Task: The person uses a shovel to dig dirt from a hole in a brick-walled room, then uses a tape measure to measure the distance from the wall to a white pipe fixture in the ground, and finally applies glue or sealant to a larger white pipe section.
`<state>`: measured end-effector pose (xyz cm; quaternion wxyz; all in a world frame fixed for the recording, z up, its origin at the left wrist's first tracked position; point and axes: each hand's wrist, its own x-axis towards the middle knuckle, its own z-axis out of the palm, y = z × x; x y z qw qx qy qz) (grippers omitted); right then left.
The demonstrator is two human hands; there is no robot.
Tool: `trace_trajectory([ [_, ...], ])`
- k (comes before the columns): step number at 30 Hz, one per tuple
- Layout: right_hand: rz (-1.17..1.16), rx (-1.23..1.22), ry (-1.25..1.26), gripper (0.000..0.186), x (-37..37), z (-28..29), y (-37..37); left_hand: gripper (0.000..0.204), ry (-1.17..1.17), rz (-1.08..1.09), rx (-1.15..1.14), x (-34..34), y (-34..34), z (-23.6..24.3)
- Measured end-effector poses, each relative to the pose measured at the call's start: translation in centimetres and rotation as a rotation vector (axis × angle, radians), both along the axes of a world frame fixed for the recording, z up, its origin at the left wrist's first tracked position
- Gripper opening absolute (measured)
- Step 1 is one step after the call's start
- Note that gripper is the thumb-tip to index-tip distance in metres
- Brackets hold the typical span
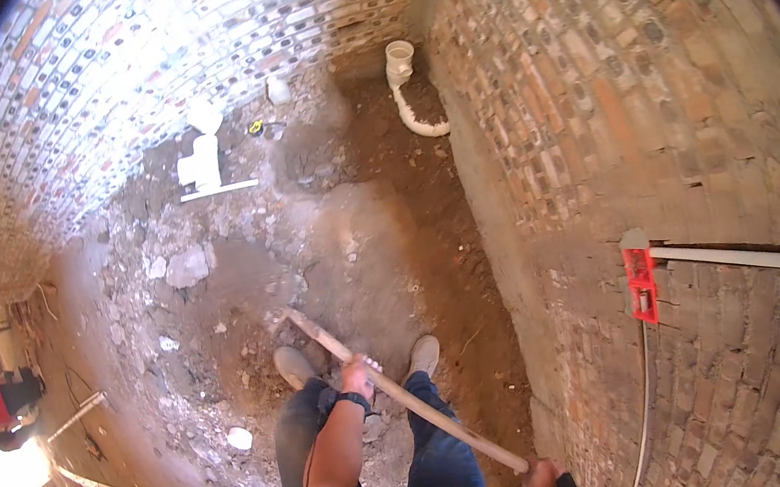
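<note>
Left hand (358, 377), right hand (542, 480) — curled

Building site, unfinished room: bare brown-and-white brick walls (557, 96) right and far; brown earth floor (373, 221) strewn with grey rubble (186, 266); curved white plastic drainpipe (407, 113) in far corner; red rectangular box (641, 283), white conduit (747, 258) set into right wall.

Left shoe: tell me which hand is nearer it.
Left. The left hand grips the wooden handle right of the left shoe; the right hand holds the handle's near end, farther back and right.

long wooden-handled tool (446, 422), pale brown, slanting from far left to near right, head indistinct against dusty soil (242, 269)
</note>
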<state>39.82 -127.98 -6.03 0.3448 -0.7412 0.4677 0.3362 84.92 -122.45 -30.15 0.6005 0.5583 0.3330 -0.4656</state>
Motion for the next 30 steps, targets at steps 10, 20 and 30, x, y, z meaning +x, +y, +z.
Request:
trace_trajectory([
  [10, 0.438, -0.348, 0.078, 0.011, -2.1, -1.8, 5.1, 0.01, 0.085, -0.433, -0.034, -3.3, -19.6, -4.2],
  [20, -0.82, 0.229, -0.284, 0.033, 30.6, -8.4, -16.6, 0.009, -0.076, -0.675, -0.041, 12.9, -37.4, -10.7],
  [30, -1.082, 0.493, -0.326, 0.025, 38.9, -8.3, -20.1, 0.013, 0.208, -0.678, -0.044, 17.0, -37.9, -4.9],
])
